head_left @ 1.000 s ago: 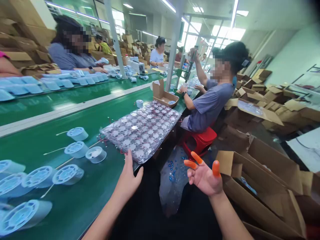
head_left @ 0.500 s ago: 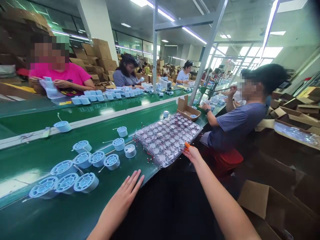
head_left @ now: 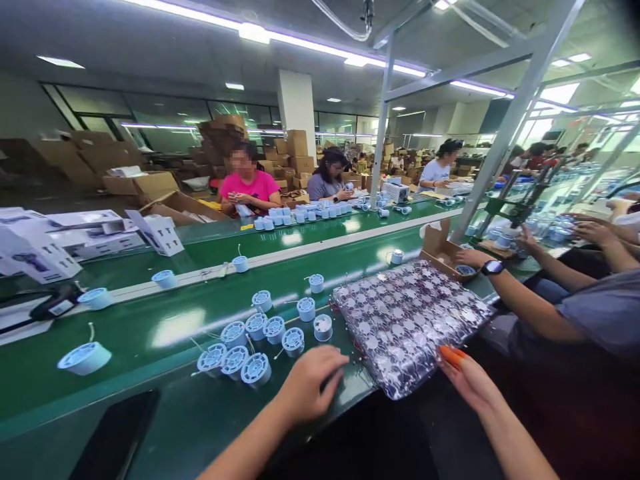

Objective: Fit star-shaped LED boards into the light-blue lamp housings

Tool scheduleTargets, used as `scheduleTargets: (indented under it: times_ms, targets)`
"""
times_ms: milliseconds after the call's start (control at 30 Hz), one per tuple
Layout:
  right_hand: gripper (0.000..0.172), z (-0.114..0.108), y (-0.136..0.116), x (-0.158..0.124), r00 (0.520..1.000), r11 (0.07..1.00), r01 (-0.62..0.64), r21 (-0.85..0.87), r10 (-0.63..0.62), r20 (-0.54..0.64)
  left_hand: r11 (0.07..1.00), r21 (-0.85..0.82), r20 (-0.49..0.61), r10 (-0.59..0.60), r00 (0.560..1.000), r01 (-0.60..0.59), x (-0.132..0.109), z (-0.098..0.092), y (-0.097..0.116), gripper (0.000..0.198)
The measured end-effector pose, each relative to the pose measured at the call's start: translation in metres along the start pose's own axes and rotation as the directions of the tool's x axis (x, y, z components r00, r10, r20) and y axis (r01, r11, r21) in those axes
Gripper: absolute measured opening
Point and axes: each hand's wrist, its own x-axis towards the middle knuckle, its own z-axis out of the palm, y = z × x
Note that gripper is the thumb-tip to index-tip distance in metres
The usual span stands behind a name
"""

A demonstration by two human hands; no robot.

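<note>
A clear-wrapped sheet of round silvery parts with thin wires lies at the right on the green bench, its near edge jutting over the front. My right hand, with orange on a fingertip, is at that near edge, fingers against the plastic. Left of the sheet, my left hand is over the bench edge with its fingers bent and apart, nothing in it. Beyond it stand several light-blue round housings, some with white wires. A housing with a white top is nearest the sheet.
A black phone lies at the bench's near left. An open cardboard box sits behind the sheet, where a co-worker's hand reaches. A metal post rises there. Other people sit across the green belt.
The view has turned left, bringing the phone and white boxes into sight. My left hand has lifted and its fingers have bent. The co-worker's hand is now at the cardboard box.
</note>
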Motion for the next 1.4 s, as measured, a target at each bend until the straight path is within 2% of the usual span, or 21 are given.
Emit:
scheduleTargets:
  times_ms: [67, 133, 200, 267, 367, 400, 467, 533, 567, 600, 667, 733, 767, 867, 967, 1067, 1133, 1167, 1233, 1300, 1400]
  targets:
    - [0.033, -0.001, 0.001, 0.007, 1.0, 1.0, -0.008, -0.012, 0.008, -0.005, 0.961, 0.102, -0.01, -0.256, 0.967, 0.256, 0.06, -0.026, -0.027, 0.03]
    - [0.035, -0.002, 0.003, 0.013, 0.999, 0.999, -0.017, -0.046, 0.016, -0.027, 0.922, 0.154, -0.044, -0.352, 0.935, 0.354, 0.12, -0.043, -0.063, 0.034]
    - [0.038, -0.001, 0.003, 0.017, 0.999, 0.995, -0.012, -0.1, 0.007, -0.046, 0.883, 0.195, -0.026, -0.431, 0.902, 0.428, 0.168, -0.047, -0.096, 0.038]
    - [0.042, -0.004, -0.001, 0.016, 0.999, 0.985, 0.016, -0.174, -0.024, -0.042, 0.847, 0.227, 0.025, -0.499, 0.866, 0.481, 0.198, -0.043, -0.121, 0.041]
    - [0.043, -0.014, -0.021, 0.006, 0.999, 0.909, -0.001, -0.417, -0.013, -0.032, 0.82, 0.249, 0.096, -0.55, 0.83, 0.515, 0.212, -0.039, -0.132, 0.034]
    - [0.041, -0.016, -0.03, 0.0, 0.998, 0.836, -0.018, -0.548, -0.014, -0.054, 0.823, 0.249, 0.102, -0.547, 0.831, 0.511, 0.208, -0.04, -0.129, 0.033]
    - [0.038, -0.011, -0.049, -0.011, 0.992, 0.592, 0.026, -0.806, -0.112, -0.05, 0.838, 0.242, 0.092, -0.522, 0.848, 0.489, 0.188, -0.047, -0.114, 0.039]
    - [0.037, 0.016, -0.063, -0.018, 0.942, 0.266, 0.253, -0.93, -0.287, 0.174, 0.873, 0.216, 0.066, -0.461, 0.885, 0.438, 0.146, -0.053, -0.089, 0.049]
    - [0.037, 0.037, -0.067, -0.019, 0.871, 0.11, 0.413, -0.904, -0.336, 0.358, 0.898, 0.194, 0.057, -0.413, 0.909, 0.396, 0.118, -0.053, -0.074, 0.052]
    - [0.039, 0.061, -0.068, -0.018, 0.769, -0.037, 0.575, -0.817, -0.316, 0.556, 0.936, 0.138, 0.025, -0.331, 0.943, 0.325, 0.086, -0.051, -0.059, 0.05]
    - [0.054, 0.112, -0.063, -0.01, 0.551, -0.31, 0.772, -0.554, -0.107, 0.828, 0.975, 0.053, -0.036, -0.216, 0.976, 0.218, 0.023, -0.037, -0.03, 0.049]
    - [0.066, 0.154, -0.055, 0.002, 0.467, -0.339, 0.835, -0.433, 0.022, 0.884, 0.985, 0.042, -0.125, -0.164, 0.979, 0.17, -0.03, -0.015, -0.01, 0.051]
    - [0.069, 0.169, -0.051, 0.009, 0.447, -0.343, 0.851, -0.399, 0.073, 0.891, 0.983, 0.04, -0.176, -0.168, 0.97, 0.178, -0.049, -0.004, -0.004, 0.048]
    - [0.059, 0.188, -0.047, 0.023, 0.461, -0.37, 0.848, -0.379, 0.164, 0.872, 0.969, 0.015, -0.309, -0.231, 0.923, 0.247, -0.075, 0.017, 0.001, 0.045]
    - [0.038, 0.186, -0.052, 0.032, 0.516, -0.412, 0.808, -0.422, 0.147, 0.844, 0.941, -0.044, -0.325, -0.331, 0.886, 0.336, -0.073, 0.019, 0.0, 0.041]
    - [0.018, 0.176, -0.056, 0.036, 0.574, -0.425, 0.753, -0.503, 0.049, 0.818, 0.907, -0.112, -0.284, -0.42, 0.862, 0.405, -0.067, 0.012, 0.003, 0.026]
    - [0.02, 0.166, -0.054, 0.033, 0.63, -0.347, 0.71, -0.613, -0.075, 0.773, 0.893, -0.149, -0.262, -0.449, 0.854, 0.424, -0.064, 0.008, 0.003, 0.03]
    - [0.025, 0.16, -0.052, 0.028, 0.662, -0.247, 0.695, -0.675, -0.147, 0.735, 0.885, -0.168, -0.248, -0.464, 0.851, 0.434, -0.063, 0.006, 0.002, 0.031]
    - [0.041, 0.148, -0.043, 0.013, 0.743, 0.071, 0.656, -0.751, -0.233, 0.627, 0.853, -0.222, -0.217, -0.515, 0.829, 0.472, -0.062, 0.003, -0.002, 0.028]
    - [0.052, 0.139, -0.027, -0.012, 0.82, 0.403, 0.566, -0.72, -0.182, 0.543, 0.791, -0.317, -0.183, -0.592, 0.785, 0.523, -0.061, 0.002, -0.007, 0.025]
    - [0.054, 0.133, 0.004, -0.059, 0.868, 0.734, 0.34, -0.587, -0.005, 0.497, 0.62, -0.541, -0.082, -0.712, 0.697, 0.569, -0.059, 0.005, -0.015, 0.023]
